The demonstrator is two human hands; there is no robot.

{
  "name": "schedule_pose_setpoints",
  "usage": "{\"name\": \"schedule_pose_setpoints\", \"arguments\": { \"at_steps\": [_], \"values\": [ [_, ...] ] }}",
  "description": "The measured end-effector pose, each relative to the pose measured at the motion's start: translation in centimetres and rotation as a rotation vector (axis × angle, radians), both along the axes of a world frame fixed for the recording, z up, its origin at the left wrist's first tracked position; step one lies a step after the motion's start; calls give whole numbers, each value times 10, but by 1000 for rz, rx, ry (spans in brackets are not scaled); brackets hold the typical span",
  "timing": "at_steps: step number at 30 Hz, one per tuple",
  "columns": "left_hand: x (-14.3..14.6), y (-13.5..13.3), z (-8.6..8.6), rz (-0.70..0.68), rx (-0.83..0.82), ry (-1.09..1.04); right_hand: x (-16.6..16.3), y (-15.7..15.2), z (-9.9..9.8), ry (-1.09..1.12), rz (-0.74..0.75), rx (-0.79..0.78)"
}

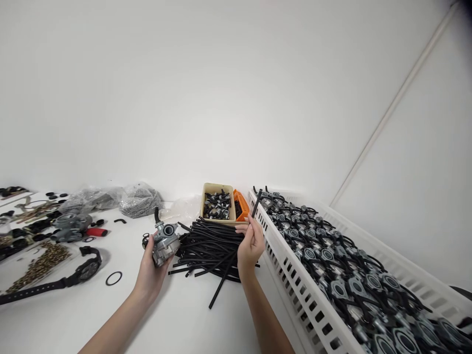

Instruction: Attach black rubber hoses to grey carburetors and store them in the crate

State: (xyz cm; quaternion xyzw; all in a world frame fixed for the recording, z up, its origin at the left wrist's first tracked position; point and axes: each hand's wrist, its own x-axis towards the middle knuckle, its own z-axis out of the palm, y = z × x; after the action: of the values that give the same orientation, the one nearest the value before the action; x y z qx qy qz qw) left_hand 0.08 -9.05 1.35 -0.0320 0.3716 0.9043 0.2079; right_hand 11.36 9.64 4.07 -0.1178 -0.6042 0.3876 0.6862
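Note:
My left hand [150,269] is closed round a small grey metal carburetor [165,242] with a round bore, held just above the white table [84,309]. My right hand [250,246] pinches a short black rubber hose [255,204] upright between its fingertips. Between both hands lies a heap of several black hoses [210,248], cut to similar lengths. One hose sticks out of the heap toward me.
A long white slatted crate [295,282] at the right is full of grey carburetors with black hoses. A tan bin [217,204] of small black parts and an orange basket [241,204] stand behind the heap. Plastic bags [140,199], a wristwatch [86,269], an O-ring [113,278] and loose parts lie left.

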Motion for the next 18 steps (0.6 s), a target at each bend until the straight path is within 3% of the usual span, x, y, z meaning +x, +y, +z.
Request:
{"name": "schedule_pose_setpoints", "arguments": {
  "at_steps": [5,7,13,18],
  "values": [
    [3,1,2,-19,-1,0,1,-1,12,195,319,-334],
    [4,2,4,-17,3,4,1,-2,15,195,394,-370],
    [6,1,6,-18,-39,10,-10,-15,4,-59,359,-445],
    [7,2,6,4,-88,31,-21,-38,-14,-189,540,-481]
  ]
}}
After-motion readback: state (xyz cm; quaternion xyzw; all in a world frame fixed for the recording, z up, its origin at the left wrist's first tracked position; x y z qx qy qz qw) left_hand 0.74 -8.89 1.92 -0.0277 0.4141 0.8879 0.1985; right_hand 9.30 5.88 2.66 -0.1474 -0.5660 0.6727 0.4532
